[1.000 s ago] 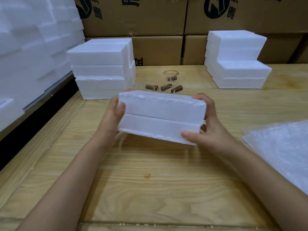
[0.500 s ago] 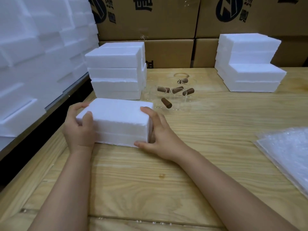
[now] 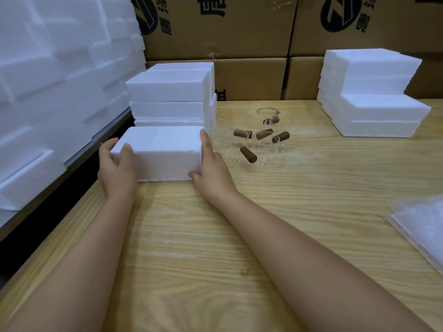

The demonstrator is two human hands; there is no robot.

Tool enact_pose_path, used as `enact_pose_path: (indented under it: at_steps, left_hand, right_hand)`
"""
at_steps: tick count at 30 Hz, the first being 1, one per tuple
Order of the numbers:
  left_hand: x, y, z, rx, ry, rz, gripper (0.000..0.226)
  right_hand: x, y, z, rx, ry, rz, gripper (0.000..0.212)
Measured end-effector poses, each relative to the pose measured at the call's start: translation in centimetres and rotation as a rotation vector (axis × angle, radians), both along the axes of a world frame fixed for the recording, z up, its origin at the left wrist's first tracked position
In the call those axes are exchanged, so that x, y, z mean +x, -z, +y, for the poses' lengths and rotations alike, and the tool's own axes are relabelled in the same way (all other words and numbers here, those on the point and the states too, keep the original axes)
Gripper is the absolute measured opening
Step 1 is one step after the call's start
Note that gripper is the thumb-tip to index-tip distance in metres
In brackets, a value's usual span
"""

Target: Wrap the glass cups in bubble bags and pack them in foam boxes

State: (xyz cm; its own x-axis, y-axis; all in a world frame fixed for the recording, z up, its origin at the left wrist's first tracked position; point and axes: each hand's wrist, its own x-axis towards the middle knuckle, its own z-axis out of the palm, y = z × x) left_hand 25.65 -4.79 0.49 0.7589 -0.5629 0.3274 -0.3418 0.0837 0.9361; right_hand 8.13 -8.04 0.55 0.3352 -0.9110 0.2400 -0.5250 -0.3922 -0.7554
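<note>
the wooden surface [image 3: 215, 248] fills the near view. at its right edge lies a pile of clear bubble bags [image 3: 422, 226], well apart from both hands. further out, the left hand [image 3: 117, 168] grips the left end of a closed white foam box [image 3: 158, 152], its fingers [image 3: 109, 147] wrapped round the end and the thumb on the front face. the right hand [image 3: 213, 171] holds the right end, fingers laid up along the side and the thumb hooked at the lower front corner. the foam box sits flat on the surface, just in front of a stack of foam boxes [image 3: 167, 97]. just to its right lie several glass cups [image 3: 248, 154] with brown handles, some tipped over. a second foam stack [image 3: 369, 97] stands at the far right, a wall of foam [image 3: 48, 80] on the left, and cardboard cartons [image 3: 215, 32] at the back.
</note>
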Motion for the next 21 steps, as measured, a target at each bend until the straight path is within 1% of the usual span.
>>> enact_pose_path:
  at_steps: [3, 8, 12, 13, 14, 15, 17, 18, 19, 20, 21]
  left_hand:
    - [0.7, -0.3, -1.7, 0.026, 0.032, 0.044, 0.039]
    - [1.4, 0.1, -3.4, 0.002, 0.046, 0.122, 0.039]
    - [0.8, 0.3, -3.1, -0.042, 0.035, 0.144, 0.055]
    - [0.3, 0.2, -2.6, -0.068, 0.013, 0.149, 0.058]
    - [-0.2, 0.0, -2.0, -0.096, -0.042, 0.115, 0.058]
    - [-0.9, -0.2, -1.3, -0.118, -0.126, 0.020, 0.055]
    - [-3.1, -0.5, 0.3, -0.119, -0.265, -0.299, 0.042]
    - [-4.6, -0.6, 1.0, -0.119, -0.241, -0.454, 0.035]
    - [-6.5, -0.5, 1.7, -0.141, -0.152, -0.585, 0.030]
    - [-8.3, -0.4, 2.2, -0.186, -0.030, -0.690, 0.024]
    - [-10.1, -0.4, 2.7, -0.226, 0.086, -0.753, 0.021]
  right_hand:
    - [0.5, -0.1, -1.3, 0.009, 0.011, 0.029, 0.090]
    - [0.8, -0.2, -2.2, 0.012, 0.015, 0.045, 0.089]
    - [0.3, 0.0, -1.6, -0.026, 0.010, 0.039, 0.096]
    - [0.0, 0.0, -1.2, -0.035, 0.003, 0.018, 0.097]
    - [-0.4, 0.0, -0.7, -0.041, -0.007, -0.003, 0.098]
    - [-0.9, 0.1, -0.1, -0.042, -0.017, -0.023, 0.098]
    - [-2.4, 0.3, 1.4, -0.027, -0.048, -0.053, 0.095]
    - [-3.4, 0.4, 2.2, -0.017, -0.075, -0.056, 0.091]
    - [-4.5, 0.5, 2.8, -0.022, -0.106, -0.044, 0.083]
    - [-5.7, 0.6, 3.4, -0.041, -0.136, -0.018, 0.072]
    - [-7.1, 0.7, 3.9, -0.079, -0.159, 0.016, 0.057]
